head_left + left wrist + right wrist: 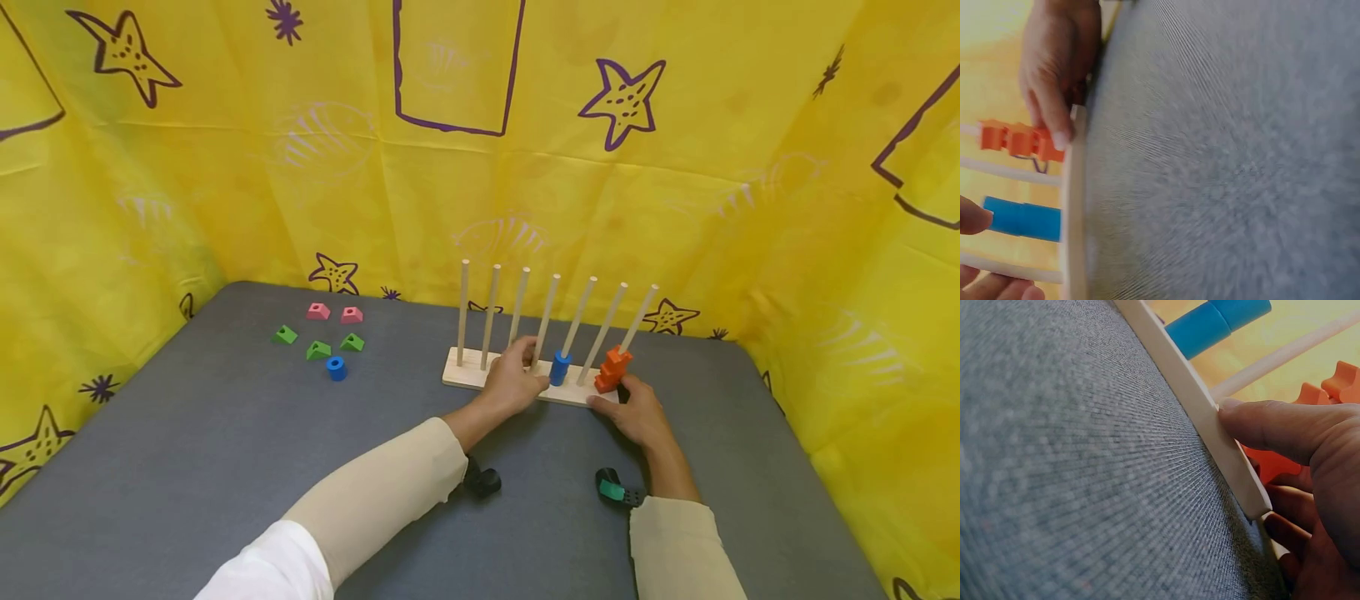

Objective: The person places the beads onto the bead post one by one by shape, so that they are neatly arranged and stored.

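A pale wooden pegboard base (465, 377) carries several upright pegs. Two blue cylinders (1022, 218) are stacked on one peg, and orange notched blocks (613, 371) sit on the rightmost peg. My left hand (516, 382) is at the middle of the board, thumb tip beside the upper blue cylinder and the other fingers behind a bare peg. Thumb and fingers are apart there, with nothing gripped between them. My right hand (637, 410) grips the right end of the base, thumb on its front edge and fingers round the end, next to the orange blocks.
To the left on the grey table (187, 467) lie a blue cylinder (337, 368), two pink blocks (318, 311) and three green triangular blocks (318, 350). Dark wrist-worn devices (482, 481) show under the forearms. A yellow patterned cloth (450, 183) hangs behind the table.
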`<state>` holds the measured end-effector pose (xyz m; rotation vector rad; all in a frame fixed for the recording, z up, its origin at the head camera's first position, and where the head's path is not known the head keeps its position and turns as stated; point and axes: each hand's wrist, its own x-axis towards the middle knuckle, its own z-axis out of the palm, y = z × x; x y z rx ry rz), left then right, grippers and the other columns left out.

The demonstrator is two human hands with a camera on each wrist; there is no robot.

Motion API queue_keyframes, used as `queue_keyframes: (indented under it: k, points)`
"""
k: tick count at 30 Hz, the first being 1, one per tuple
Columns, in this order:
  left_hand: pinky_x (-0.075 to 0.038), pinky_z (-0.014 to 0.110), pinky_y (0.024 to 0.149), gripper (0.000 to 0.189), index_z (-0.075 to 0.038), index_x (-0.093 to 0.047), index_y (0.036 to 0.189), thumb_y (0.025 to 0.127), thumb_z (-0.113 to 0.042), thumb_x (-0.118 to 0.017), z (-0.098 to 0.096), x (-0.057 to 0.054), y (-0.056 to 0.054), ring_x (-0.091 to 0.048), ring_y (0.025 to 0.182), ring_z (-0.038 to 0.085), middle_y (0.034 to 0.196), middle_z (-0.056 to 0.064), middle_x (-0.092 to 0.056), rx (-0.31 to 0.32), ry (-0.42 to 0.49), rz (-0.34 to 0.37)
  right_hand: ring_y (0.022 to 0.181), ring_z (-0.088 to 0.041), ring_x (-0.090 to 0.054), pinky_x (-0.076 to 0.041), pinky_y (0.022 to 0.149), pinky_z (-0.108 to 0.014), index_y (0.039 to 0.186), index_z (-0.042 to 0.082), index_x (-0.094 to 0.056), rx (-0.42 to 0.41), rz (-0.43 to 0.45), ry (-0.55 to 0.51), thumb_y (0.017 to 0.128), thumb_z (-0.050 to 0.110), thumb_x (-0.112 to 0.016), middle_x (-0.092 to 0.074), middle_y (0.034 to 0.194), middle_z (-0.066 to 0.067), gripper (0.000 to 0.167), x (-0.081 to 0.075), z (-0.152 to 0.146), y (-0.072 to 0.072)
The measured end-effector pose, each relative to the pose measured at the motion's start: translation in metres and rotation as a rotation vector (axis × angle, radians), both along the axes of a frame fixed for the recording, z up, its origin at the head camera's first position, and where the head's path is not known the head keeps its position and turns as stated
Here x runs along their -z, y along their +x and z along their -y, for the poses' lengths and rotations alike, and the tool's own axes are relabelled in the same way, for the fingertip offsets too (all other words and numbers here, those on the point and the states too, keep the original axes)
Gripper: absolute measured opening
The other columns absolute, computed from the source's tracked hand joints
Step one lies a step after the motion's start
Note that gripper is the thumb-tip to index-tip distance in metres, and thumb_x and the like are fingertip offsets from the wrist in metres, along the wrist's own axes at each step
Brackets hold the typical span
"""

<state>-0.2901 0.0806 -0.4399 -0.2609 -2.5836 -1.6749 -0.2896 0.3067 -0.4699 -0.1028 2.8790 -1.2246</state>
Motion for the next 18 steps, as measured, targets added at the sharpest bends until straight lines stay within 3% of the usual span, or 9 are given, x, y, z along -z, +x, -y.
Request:
queue_keyframes:
  k: [4, 8, 13, 18]
  points:
    - [-0.049, 0.040, 0.089, 0.062, -0.008, -0.049, 0.138, 0.079, 0.000, -0.067, 0.011, -0.009, 0.010, -0.056, 0.115, 0.027, 0.125, 0.010, -0.060, 0.015, 0.027, -0.005, 0.123, -0.046, -0.042, -0.028, 0.103, -0.059, 0.134, -0.005, -0.048, 0.005, 0.014, 0.006, 0.086, 0.032, -0.075, -0.046, 0.136, -0.030, 0.067, -0.001, 0.001, 0.000]
    - [-0.052, 0.038, 0.080, 0.056, -0.008, -0.052, 0.135, 0.082, -0.002, -0.068, 0.026, -0.019, 0.022, -0.059, 0.108, 0.026, 0.122, 0.010, -0.061, 0.038, 0.077, -0.022, 0.124, -0.047, -0.041, -0.027, 0.104, -0.059, 0.134, -0.006, -0.047, 0.007, 0.018, 0.006, 0.086, 0.032, -0.075, -0.045, 0.137, -0.030, 0.067, -0.002, 0.001, -0.001]
    - [-0.053, 0.034, 0.073, 0.046, -0.003, -0.056, 0.128, 0.083, -0.002, -0.067, 0.049, -0.030, 0.035, -0.062, 0.094, 0.025, 0.111, 0.014, -0.065, 0.059, 0.124, -0.094, 0.124, -0.047, -0.040, -0.027, 0.103, -0.060, 0.134, -0.006, -0.046, 0.005, 0.027, 0.008, 0.086, 0.034, -0.074, -0.043, 0.138, -0.031, 0.069, 0.000, 0.001, 0.000]
    - [-0.054, 0.033, 0.070, 0.039, 0.001, -0.059, 0.120, 0.082, 0.002, -0.068, 0.071, -0.037, 0.042, -0.064, 0.087, 0.024, 0.103, 0.014, -0.068, 0.035, 0.162, -0.187, 0.124, -0.048, -0.040, -0.027, 0.103, -0.061, 0.134, -0.007, -0.046, 0.001, 0.024, 0.007, 0.086, 0.034, -0.074, -0.043, 0.138, -0.031, 0.069, -0.001, 0.001, 0.002]
